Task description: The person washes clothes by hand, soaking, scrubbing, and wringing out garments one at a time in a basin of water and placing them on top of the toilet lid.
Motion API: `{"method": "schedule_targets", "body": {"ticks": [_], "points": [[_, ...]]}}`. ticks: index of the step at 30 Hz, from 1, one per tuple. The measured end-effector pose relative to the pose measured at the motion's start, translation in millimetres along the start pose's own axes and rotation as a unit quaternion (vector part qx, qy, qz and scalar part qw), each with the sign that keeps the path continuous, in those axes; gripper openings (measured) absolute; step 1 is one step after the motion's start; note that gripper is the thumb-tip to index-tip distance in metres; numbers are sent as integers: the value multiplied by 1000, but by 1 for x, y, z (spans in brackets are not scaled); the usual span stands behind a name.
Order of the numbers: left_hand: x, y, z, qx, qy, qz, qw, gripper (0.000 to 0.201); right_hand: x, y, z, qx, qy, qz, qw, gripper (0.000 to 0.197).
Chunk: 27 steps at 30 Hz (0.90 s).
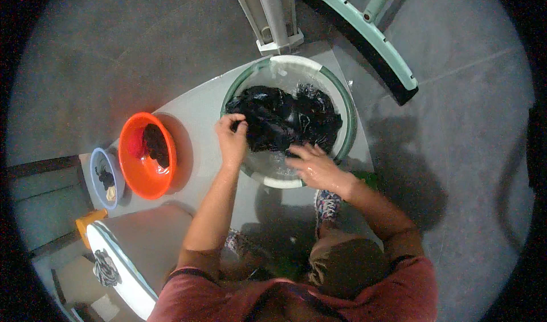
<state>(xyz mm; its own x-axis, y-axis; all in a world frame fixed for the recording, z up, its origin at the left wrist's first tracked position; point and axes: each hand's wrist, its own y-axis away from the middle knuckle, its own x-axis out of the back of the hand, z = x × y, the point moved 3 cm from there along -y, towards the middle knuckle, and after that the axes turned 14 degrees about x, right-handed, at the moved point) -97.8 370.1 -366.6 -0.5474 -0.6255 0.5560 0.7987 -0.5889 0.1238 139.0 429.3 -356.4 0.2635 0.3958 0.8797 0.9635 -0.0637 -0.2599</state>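
A round basin (232, 83) with a green and white rim stands in front of me, with water in it. Wet, shiny black cloth (268, 114) lies bunched in the water; which garment it is cannot be made out. At the basin's left rim my left hand (231, 142) is closed, thumb and fingers pinching the cloth's edge. My right hand (318, 168) hovers over the near right part of the basin, by the cloth's lower edge. Its fingers are stretched out and slightly blurred, with nothing seen in them.
To the left stand an orange basin (149, 179) holding dark and red cloth, and a small pale blue basin (97, 179) with dark and cream cloth. A striped cloth (106, 268) lies on a white-topped container (128, 290). A mint-green floor squeegee (370, 33) and white folding frame (279, 40) are beyond the basin.
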Motion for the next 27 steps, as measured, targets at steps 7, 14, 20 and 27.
{"method": "schedule_targets", "body": {"ticks": [7, 14, 20, 27], "points": [[-85, 9, -87, 326, 4, -153, 933, 73, -13, -73, 88, -212, 48, 178, 960, 38], [-95, -10, -143, 336, 5, -239, 911, 49, -72, -48, 152, -318, 13, -3, 948, 48], [-89, 12, -28, 456, 428, -255, 737, 44, 4, -92, 71, -299, -280, 164, 897, 30], [-90, 18, 9, 381, 297, -267, 834, 39, 14, -126, 9, -32, -60, 291, 954, 19]]}}
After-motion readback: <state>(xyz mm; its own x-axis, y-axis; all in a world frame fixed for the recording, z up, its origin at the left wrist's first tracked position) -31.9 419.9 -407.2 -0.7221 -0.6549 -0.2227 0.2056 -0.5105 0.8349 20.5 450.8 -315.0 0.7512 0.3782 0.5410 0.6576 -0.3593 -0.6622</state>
